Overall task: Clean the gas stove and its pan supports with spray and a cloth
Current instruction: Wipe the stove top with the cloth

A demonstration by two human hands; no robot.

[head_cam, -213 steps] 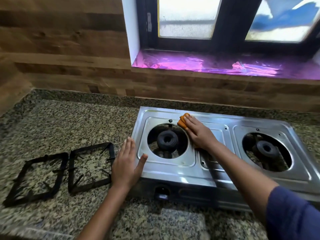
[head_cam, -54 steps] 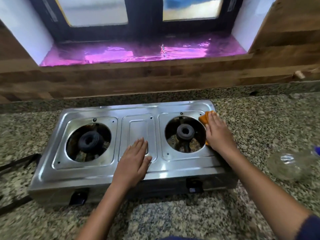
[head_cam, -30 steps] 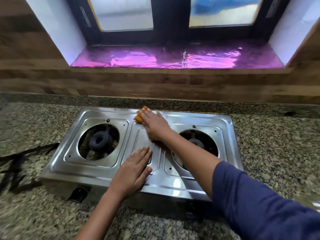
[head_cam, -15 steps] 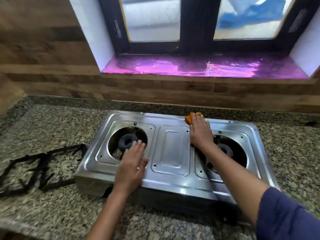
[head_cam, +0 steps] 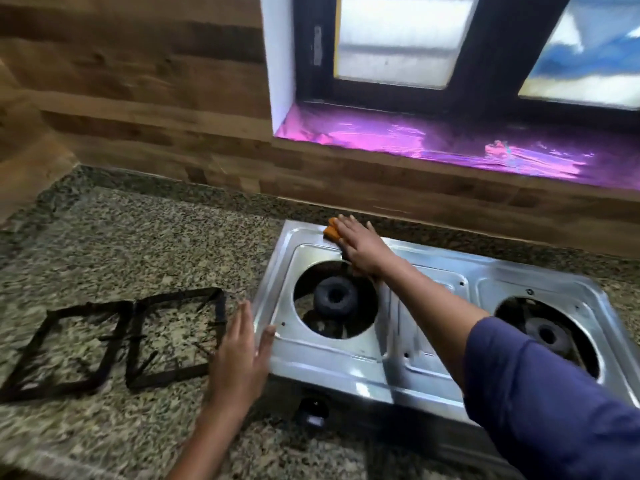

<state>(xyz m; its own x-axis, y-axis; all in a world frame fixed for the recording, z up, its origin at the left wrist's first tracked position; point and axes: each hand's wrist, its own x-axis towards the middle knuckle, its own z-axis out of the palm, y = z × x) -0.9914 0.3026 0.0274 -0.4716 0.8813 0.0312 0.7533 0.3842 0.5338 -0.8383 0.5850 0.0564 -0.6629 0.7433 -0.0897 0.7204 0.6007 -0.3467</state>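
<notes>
While the right hand [head_cam: 362,249] lies flat with straight fingers on the orange cloth [head_cam: 331,232], it presses that cloth onto the steel top of the gas stove [head_cam: 346,362] at the far-left corner, about eleven o'clock from the left burner [head_cam: 334,301]. Only a corner of the cloth shows past the fingertips. The left hand [head_cam: 242,351] is open as well, fingers straight and together, holding nothing. It sits at nine o'clock of the stove with its thumb touching the left rim. Blur leaves it unclear whether the palm rests on the granite surface [head_cam: 121,244]. Both pan supports [head_cam: 134,337] are off the stove and lie side by side on the surface, further out at nine o'clock. The right burner [head_cam: 547,336], at three o'clock, is partly hidden by the blue sleeve [head_cam: 554,393]. No spray bottle is in view.

The step in hand looks like wiping the stove top, and the supports seem not yet treated. Next, the cloth probably needs drawing along the rim toward six o'clock under steady downward pressure. The left hand would brace the stove so it does not slide.
</notes>
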